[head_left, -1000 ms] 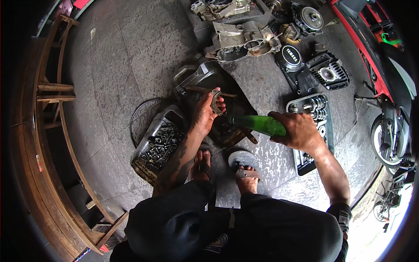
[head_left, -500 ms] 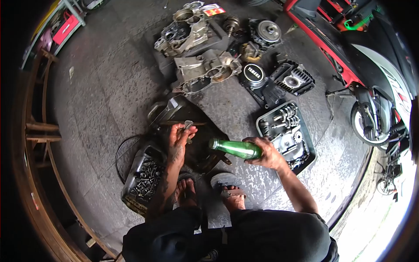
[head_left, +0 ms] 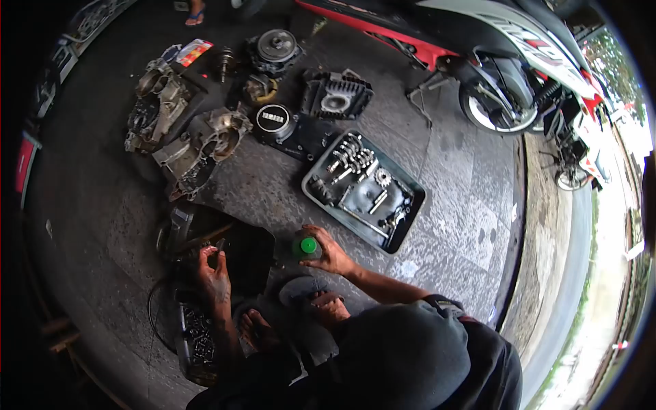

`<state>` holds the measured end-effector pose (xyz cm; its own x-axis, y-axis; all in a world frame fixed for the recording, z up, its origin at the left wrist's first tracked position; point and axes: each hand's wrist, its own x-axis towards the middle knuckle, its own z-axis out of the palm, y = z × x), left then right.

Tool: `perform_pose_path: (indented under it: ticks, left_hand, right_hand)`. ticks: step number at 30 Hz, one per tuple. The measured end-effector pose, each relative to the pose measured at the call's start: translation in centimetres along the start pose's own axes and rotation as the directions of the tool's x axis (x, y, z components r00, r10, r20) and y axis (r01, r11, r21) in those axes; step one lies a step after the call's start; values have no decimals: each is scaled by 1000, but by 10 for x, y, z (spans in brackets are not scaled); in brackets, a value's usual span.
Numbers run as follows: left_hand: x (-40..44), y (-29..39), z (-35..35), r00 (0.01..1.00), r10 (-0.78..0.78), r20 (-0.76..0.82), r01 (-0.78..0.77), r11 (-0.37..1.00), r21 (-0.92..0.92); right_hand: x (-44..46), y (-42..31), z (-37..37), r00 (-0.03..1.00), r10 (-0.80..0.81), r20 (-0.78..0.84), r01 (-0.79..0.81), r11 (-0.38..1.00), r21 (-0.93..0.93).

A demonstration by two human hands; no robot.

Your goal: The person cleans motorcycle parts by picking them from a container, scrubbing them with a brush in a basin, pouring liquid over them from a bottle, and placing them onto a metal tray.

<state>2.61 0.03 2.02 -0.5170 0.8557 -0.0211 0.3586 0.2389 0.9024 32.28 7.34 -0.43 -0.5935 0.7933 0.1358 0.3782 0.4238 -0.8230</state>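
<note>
My right hand (head_left: pixel 333 254) is wrapped round a green glass bottle (head_left: pixel 309 244), now seen nearly end-on, so its length is hidden. My left hand (head_left: pixel 214 273) pinches a small flat metal piece (head_left: pixel 220 244) between thumb and fingers; its exact kind is unclear. Beneath the left hand lies a dark, oily pan (head_left: pixel 251 247) with a long thin bar across it. A black tray of bolts (head_left: pixel 199 338) sits beside my left forearm. Beyond my right hand is a grey tray (head_left: pixel 415 217) holding gear shafts (head_left: pixel 354 156), a sprocket (head_left: pixel 383 177) and other metal parts.
Engine case halves (head_left: pixel 205 147), a round black cover (head_left: pixel 275 119), a finned cylinder part (head_left: pixel 337 99) and a clutch assembly (head_left: pixel 276 48) lie on the floor ahead. A red-and-white motorcycle (head_left: pixel 506 68) stands at the upper right. Another person's sandalled foot (head_left: pixel 195 15) shows at the top.
The view has swung right. The bottle has turned from lying sideways with its neck leftward to nearly end-on, still in my right hand. My left hand keeps its pinch over the dark pan.
</note>
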Motion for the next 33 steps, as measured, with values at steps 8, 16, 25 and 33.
perform_pose_path:
  ticks: [8,16,25,33]
  left_hand:
    - [5,-12,-6,992,-117,47,126,943,-309]
    - [1,5,-10,1000,-2,-12,2,1000,-12]
    - [-4,38,-13,998,53,-40,-55,997,-50]
    - [-13,75,-11,997,72,20,-67,982,-177]
  right_hand:
    - [-21,6,8,998,50,-24,-48,995,88]
    - [-31,-7,-15,984,36,-172,6,971,237]
    - [54,-89,-107,940,-11,-340,-7,999,-50]
    - [158,-155,-60,844,-378,382,492,828,-268]
